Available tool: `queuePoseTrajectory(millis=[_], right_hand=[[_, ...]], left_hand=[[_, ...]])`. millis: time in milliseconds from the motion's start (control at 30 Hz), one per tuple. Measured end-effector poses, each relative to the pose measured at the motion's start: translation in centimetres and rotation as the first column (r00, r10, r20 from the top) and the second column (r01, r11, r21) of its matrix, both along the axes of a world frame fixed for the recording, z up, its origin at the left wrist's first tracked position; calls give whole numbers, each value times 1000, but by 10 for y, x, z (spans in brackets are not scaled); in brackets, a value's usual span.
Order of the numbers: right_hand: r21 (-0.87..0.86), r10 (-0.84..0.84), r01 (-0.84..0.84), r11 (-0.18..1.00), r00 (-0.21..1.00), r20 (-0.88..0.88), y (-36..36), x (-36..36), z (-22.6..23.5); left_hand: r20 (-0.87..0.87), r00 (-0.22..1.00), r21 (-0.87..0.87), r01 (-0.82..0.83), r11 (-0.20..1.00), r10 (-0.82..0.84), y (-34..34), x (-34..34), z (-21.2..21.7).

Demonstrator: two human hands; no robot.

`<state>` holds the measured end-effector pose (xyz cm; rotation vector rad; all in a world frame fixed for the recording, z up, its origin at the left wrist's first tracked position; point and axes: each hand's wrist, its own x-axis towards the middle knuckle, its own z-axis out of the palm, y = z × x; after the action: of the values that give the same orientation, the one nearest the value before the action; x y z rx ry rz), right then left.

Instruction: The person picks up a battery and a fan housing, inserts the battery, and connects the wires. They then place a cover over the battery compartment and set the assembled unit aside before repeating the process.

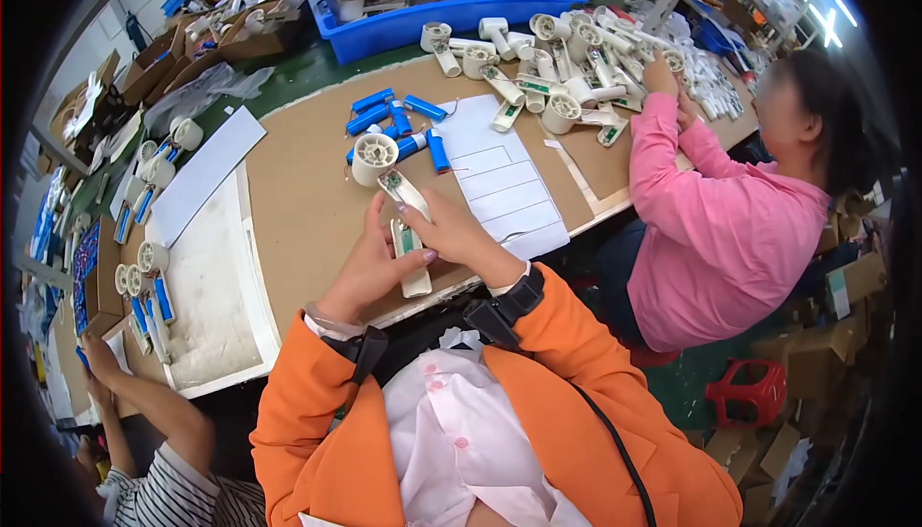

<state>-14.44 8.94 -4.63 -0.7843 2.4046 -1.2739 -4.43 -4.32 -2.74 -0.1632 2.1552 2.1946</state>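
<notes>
My right hand [449,227] grips the handle of a white plastic fan-like housing [375,155], whose round, spoked head points away from me. Parts show inside its open handle. My left hand [370,263] is closed, its thumb lying across a white handle piece [415,282] with a green circuit board [407,239] inside. Whether this piece joins the housing is hidden by my fingers. Just beyond the head lie several blue cylindrical batteries [438,151] with thin wires.
Brown cardboard [298,201] covers the table, with a lined white sheet [499,177] at right. Many white housings [562,112] are piled beyond, before a blue bin [423,33]. A co-worker in pink [715,229] works at right, another in stripes [173,484] at left. A red stool [747,393] stands behind.
</notes>
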Motion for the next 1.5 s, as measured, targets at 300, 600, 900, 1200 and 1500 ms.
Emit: queuePoseTrajectory(millis=[300, 600, 900, 1200, 1500], right_hand=[[50, 83, -79, 996, 993, -82, 7, 24, -4], [177, -45, 187, 966, 799, -599, 8, -30, 36], [359, -53, 285, 889, 841, -538, -22, -85, -2], [86, -88, 129, 988, 923, -375, 48, -32, 74], [-371, 417, -292, 881, 851, 319, 56, 37, 68]], left_hand=[[-142, 988, -567, -124, 814, 52, -29, 38, -6], [-369, 928, -740, -253, 623, -61, -34, 38, -23], [-271, 959, -827, -189, 530, -79, -24, 40, 0], [-455, 887, -647, -390, 655, 78, -15, 52, 23], [-93, 995, -256, 10, 967, -35, 13, 57, 36]])
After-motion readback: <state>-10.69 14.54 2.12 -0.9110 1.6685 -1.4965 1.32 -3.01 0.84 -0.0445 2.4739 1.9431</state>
